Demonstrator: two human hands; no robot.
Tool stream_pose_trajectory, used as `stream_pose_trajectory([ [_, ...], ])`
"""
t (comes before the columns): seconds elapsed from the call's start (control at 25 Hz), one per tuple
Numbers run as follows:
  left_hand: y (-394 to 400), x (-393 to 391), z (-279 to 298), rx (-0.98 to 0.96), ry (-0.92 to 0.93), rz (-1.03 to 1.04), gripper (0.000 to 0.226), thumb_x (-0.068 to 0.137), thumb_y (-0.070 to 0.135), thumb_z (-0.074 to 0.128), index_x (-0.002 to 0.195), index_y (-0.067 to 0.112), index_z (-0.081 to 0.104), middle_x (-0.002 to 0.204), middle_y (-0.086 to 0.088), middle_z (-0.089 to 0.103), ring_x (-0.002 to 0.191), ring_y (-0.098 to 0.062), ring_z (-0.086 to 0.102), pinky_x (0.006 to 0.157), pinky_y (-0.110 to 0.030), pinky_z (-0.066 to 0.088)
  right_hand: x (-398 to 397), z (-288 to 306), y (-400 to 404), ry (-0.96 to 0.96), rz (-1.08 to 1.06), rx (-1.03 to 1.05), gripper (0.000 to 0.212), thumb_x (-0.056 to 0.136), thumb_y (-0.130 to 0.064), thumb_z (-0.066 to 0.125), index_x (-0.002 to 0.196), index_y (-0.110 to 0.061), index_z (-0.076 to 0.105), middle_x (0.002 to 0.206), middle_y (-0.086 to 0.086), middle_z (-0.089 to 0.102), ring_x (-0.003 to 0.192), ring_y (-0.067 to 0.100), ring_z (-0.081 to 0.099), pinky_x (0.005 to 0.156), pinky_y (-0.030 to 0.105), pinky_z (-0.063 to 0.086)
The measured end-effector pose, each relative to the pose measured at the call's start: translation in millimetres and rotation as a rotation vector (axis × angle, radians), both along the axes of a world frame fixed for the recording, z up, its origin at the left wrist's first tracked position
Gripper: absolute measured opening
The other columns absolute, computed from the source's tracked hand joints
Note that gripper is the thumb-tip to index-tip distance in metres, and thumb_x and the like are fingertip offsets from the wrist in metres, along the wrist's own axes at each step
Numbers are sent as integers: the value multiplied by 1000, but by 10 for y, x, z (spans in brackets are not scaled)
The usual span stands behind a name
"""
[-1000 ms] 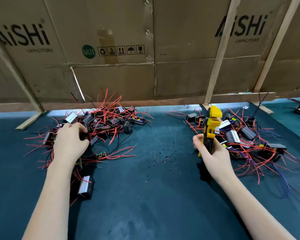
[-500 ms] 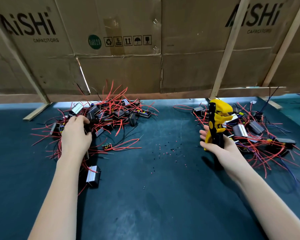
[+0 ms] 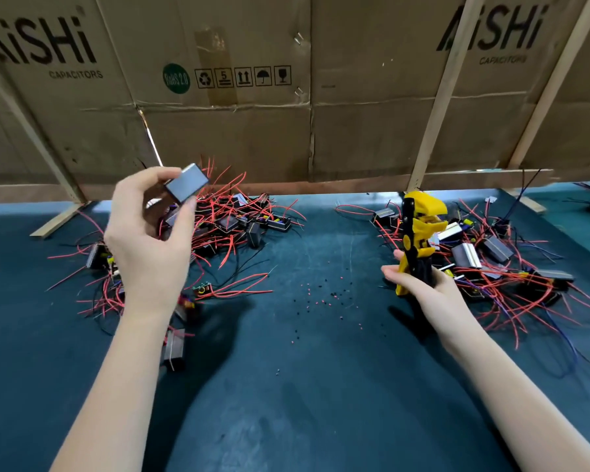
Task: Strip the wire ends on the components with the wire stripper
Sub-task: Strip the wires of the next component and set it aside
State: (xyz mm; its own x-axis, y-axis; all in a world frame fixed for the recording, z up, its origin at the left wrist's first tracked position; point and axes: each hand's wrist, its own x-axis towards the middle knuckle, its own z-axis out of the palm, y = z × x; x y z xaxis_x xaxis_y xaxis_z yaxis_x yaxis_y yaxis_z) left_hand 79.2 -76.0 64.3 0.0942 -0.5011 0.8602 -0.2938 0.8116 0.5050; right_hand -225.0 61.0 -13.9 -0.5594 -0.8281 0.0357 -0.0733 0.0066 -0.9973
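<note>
A person's left hand (image 3: 150,240) pinches a small grey, box-shaped component (image 3: 187,182) between thumb and fingertips, lifted clear of the dark teal table (image 3: 321,386) and above a tangled pile of components (image 3: 232,223) with red and black wires at left. The component's flat face is plain grey with a lighter edge; its wire ends are hidden behind the hand. The right hand (image 3: 423,287) grips the black handles of a yellow-and-black wire stripper (image 3: 418,229), held upright with its yellow head topmost and its toothed jaws facing right, in front of a second pile of components (image 3: 491,264). Tiny red and black insulation bits (image 3: 324,294) dot the table between the hands. Behind, a cardboard wall (image 3: 372,107) carries the print "AiSHi CAPACITORS" twice, a green "RoHS 2.0" roundel (image 3: 175,78) and a row of handling symbols (image 3: 243,76), one marked "5".
</note>
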Motion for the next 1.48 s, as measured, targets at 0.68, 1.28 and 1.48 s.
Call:
stream_pose_trajectory([
  [0.68,319,-391,-190,650,-924,-647,34,89,14,68,121,21,61,109,7,65,100,-3,62,91,-16,47,166,13,-18,198,-32,-11,20,81,-41,74,83,-23,66,76,-7,65,78,14,56,76,27,43],
  [1.28,220,-408,-267,655,-940,-254,4,83,22,73,79,20,73,76,4,71,70,-12,60,71,-26,46,145,41,-4,20,-52,-75,18,71,-50,74,78,-34,71,81,-3,68,99,34,63,99,49,45],
  [1.48,422,-702,-444,589,-676,-42,15,86,32,71,84,17,68,81,8,66,71,-11,59,74,-27,45,130,20,-1,37,-30,-65,15,83,-36,76,83,-23,69,83,-2,66,97,35,61,97,45,46],
])
